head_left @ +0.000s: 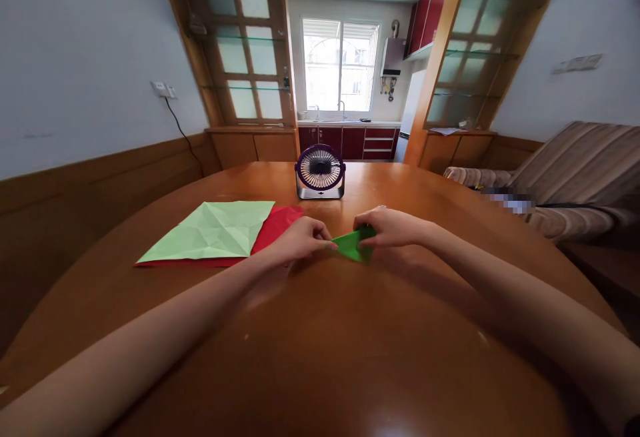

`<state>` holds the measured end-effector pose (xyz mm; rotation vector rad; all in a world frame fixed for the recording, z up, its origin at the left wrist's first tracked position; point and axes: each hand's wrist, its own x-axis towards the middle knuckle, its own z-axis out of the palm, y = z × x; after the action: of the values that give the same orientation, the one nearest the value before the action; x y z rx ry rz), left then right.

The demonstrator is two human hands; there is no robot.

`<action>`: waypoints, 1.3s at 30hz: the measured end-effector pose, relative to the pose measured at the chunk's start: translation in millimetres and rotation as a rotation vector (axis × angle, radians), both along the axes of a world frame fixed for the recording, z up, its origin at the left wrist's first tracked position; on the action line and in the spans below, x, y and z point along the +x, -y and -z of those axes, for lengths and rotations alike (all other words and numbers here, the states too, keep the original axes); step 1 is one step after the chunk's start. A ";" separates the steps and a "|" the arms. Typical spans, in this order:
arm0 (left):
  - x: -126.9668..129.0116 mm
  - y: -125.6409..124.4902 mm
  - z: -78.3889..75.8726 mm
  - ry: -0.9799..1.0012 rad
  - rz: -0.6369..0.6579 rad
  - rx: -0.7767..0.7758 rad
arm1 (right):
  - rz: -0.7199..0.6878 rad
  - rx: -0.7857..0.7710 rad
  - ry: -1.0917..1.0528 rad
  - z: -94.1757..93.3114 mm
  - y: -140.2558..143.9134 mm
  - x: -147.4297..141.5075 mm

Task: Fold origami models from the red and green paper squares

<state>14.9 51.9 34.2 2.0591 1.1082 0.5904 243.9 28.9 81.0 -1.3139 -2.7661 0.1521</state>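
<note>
head view: both hands met at the middle of the round glossy wooden table (320, 357). the left hand (300, 240) was curled, fingertips pinching the pointed left corner of the small folded dark green paper piece (351, 246); the right hand (387, 227) was closed over its right end. the paper looked light, thin and easily creased, probably best gripped at edges and corners. its right part was hidden under the fingers, so the fold shape was hard to read. beside the left hand lay a creased light green paper sheet (215, 230) on a red paper sheet (280, 223); a small purple desk fan (320, 171) stood behind.
</note>
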 end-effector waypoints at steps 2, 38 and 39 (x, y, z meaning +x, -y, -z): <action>-3.9 -1.8 -5.7 0.045 -0.002 0.011 | -0.011 -0.080 -0.100 -3.5 -2.8 4.2; -3.9 -7.2 5.5 0.661 -0.130 -0.208 | 0.115 -0.397 -0.960 29.8 -20.5 -0.7; -4.1 -8.1 6.0 0.678 -0.132 -0.211 | 0.116 -0.401 -0.956 28.6 -20.3 -0.2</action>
<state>10.8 59.9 28.2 1.4377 0.8506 1.0854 243.7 49.2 52.3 -1.0434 -1.8802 1.0521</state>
